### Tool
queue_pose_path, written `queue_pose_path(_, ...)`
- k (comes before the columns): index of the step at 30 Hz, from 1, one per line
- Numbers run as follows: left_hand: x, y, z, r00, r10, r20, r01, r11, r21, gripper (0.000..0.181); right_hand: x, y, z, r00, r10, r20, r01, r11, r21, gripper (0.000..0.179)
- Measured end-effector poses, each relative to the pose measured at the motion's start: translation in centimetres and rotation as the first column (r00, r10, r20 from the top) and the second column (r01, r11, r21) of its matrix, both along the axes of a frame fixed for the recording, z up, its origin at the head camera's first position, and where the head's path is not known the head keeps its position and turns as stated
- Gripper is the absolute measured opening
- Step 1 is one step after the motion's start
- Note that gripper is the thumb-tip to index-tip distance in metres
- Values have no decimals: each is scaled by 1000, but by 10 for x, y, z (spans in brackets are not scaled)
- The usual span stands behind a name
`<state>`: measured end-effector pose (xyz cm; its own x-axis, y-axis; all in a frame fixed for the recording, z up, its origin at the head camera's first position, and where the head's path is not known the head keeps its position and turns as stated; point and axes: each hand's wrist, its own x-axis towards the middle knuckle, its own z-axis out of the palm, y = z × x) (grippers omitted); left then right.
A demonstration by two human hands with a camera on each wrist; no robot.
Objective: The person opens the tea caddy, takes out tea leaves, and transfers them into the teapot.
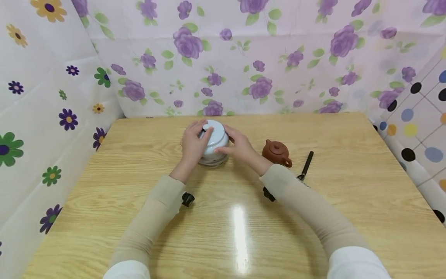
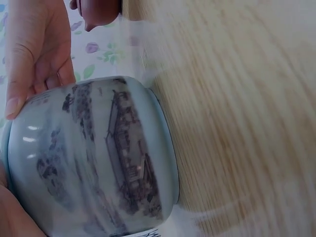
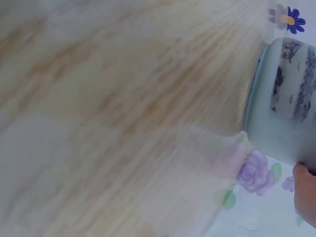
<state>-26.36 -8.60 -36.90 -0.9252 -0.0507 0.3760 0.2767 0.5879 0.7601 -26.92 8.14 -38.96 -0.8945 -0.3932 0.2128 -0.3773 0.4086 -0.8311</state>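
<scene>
A pale blue porcelain jar [image 1: 210,158] with a round lid [image 1: 217,133] stands upright on the table, beneath both hands. At its upper left, my left hand [image 1: 193,143] holds the lid, thumb and forefinger at the knob. My right hand [image 1: 242,147] grips the jar's right side, thumb across the front and fingers partly hidden behind. In the left wrist view the jar [image 2: 98,158] shows a dark painted landscape, with the right hand [image 2: 42,44] against its side. The right wrist view catches only the jar's lower part [image 3: 281,118] and a bit of a hand [image 3: 305,195].
A small brown clay teapot [image 1: 276,153] sits right of the jar, its handle toward the right forearm. Beside it lies a slim black-handled object [image 1: 306,164], partly covered by the right sleeve. Flowered cloth [image 1: 258,69] hangs behind the wooden table [image 1: 216,232].
</scene>
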Motion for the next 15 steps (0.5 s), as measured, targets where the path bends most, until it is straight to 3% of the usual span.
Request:
queue_pose_path(7, -15, -1, 0, 999, -46, 9, 47, 997, -56, 44, -11, 9, 4, 1000, -19, 15, 18, 996, 90, 89)
queue_pose_path(11, -17, -10, 10, 996, -58, -61, 53, 995, -85, 43, -9, 20, 17, 999, -50, -20, 52, 989, 141, 84)
queue_pose_path(15, -12, -20, 28, 989, -63, -135, 41, 986, -164, 43, -4, 41, 34, 991, -96, -92, 112, 976, 188, 77)
